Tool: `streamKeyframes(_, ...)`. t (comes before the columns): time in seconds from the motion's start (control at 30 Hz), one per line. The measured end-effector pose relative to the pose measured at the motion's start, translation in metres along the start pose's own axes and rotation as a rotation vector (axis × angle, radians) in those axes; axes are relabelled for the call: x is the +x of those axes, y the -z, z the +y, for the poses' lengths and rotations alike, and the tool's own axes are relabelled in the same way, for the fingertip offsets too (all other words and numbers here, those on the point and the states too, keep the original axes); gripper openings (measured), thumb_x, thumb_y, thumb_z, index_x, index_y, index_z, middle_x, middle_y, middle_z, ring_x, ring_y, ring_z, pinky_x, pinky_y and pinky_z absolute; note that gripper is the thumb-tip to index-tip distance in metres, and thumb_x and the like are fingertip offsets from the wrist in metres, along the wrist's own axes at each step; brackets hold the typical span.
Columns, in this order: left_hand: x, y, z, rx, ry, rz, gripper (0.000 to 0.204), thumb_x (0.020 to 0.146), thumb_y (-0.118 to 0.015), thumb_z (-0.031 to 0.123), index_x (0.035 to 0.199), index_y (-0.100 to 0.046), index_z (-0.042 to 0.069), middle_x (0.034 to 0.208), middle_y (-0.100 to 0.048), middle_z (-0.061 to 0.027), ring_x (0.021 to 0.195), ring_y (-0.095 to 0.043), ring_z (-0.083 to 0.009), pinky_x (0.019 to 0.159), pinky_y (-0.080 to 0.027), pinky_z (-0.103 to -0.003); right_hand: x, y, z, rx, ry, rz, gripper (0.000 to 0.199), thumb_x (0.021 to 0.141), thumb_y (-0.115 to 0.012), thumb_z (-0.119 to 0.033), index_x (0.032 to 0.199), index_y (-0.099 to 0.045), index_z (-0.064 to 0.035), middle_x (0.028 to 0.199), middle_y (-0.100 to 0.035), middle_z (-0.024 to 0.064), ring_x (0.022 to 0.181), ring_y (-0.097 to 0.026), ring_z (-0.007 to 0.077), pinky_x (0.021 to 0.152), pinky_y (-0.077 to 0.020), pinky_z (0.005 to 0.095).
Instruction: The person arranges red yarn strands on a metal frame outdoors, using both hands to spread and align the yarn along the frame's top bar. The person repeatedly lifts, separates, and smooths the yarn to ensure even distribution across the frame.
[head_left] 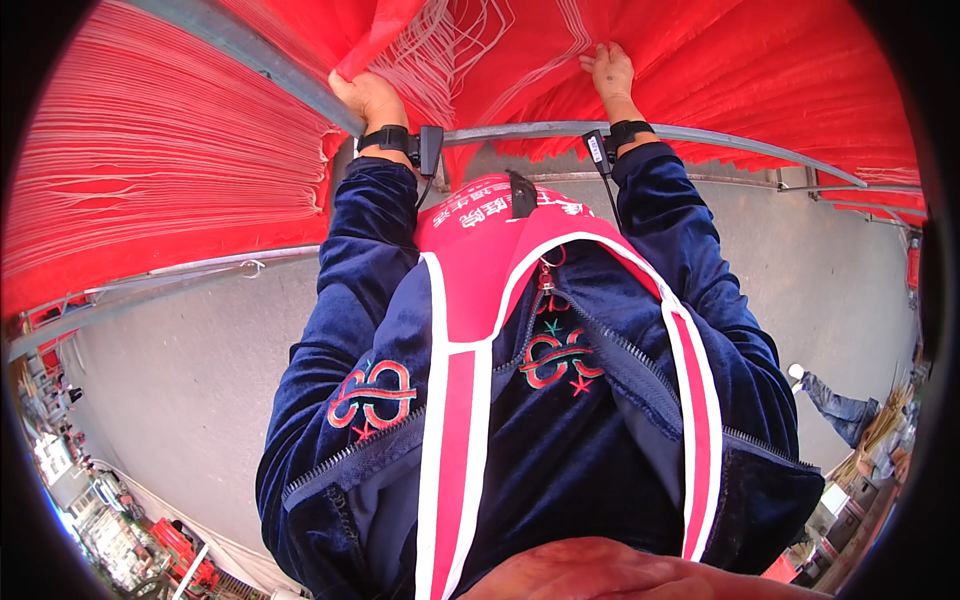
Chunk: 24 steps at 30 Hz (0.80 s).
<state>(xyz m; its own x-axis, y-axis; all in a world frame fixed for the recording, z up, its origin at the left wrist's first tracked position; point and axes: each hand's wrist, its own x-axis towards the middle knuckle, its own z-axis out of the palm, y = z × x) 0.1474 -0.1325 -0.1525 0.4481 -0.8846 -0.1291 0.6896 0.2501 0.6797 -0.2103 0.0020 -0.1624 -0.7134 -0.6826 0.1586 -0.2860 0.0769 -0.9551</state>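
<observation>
Red cloth point(150, 150): very big. It hangs in long folds over a rail and fills the top of the view, left to right. Both hands are up in it.
Ground point(190, 380): grey and flat, far under the cloth, on both sides of the body.
Jacket point(560, 450): dark blue and soft, with red swirls and a zip. Both sleeves go up to the hands.
Vest point(455, 420): red with white edges, worn over the jacket.
Rail point(700, 135): a long grey pipe. It bends across the view just under the hands, and the cloth lies over it.
White strings point(450, 45): thin loops on the cloth, between the two hands and a bit above them.
Other person point(840, 410): small, at the right edge, in blue trousers and a white shoe, well away from the hands.
Left hand point(368, 98): curled tight on a fold of the cloth, right at the rail. The cloth bunches above its fingers.
Right hand point(610, 70): fingers close together, laid flat on the cloth above the rail. I cannot tell if it pinches any.
Wrist bands point(385, 138): black, one on each wrist, each with a small black box and a thin cord.
</observation>
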Motion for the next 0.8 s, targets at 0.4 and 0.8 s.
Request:
streamKeyframes(0.4,-0.042,0.032,-0.022,1.584,-0.344,-0.386,0.030,0.092,-0.064,0.029,0.097,-0.068,0.000,0.088,-0.068,-0.0309,0.087,-0.066,-0.0499,0.078,-0.052,-0.053,-0.050,-0.042,-0.001,-0.158,0.164,-0.287,0.028,0.096,-0.056,-0.027,0.102,-0.068,-0.0023,0.081,-0.069,0.0201,0.071,-0.071,0.0293,0.072,-0.0560,0.0400)
streamKeyframes(0.8,-0.054,0.038,-0.003,1.606,-0.500,-0.632,0.037,0.095,-0.062,0.030,0.084,-0.066,-0.005,0.075,-0.067,-0.0271,0.074,-0.067,-0.0433,0.070,-0.052,-0.047,-0.202,-0.004,0.070,-0.195,-0.063,-0.980,0.032,0.095,-0.061,-0.033,0.106,-0.070,-0.0039,0.100,-0.072,0.0137,0.087,-0.070,0.0247,0.078,-0.0560,0.0360)
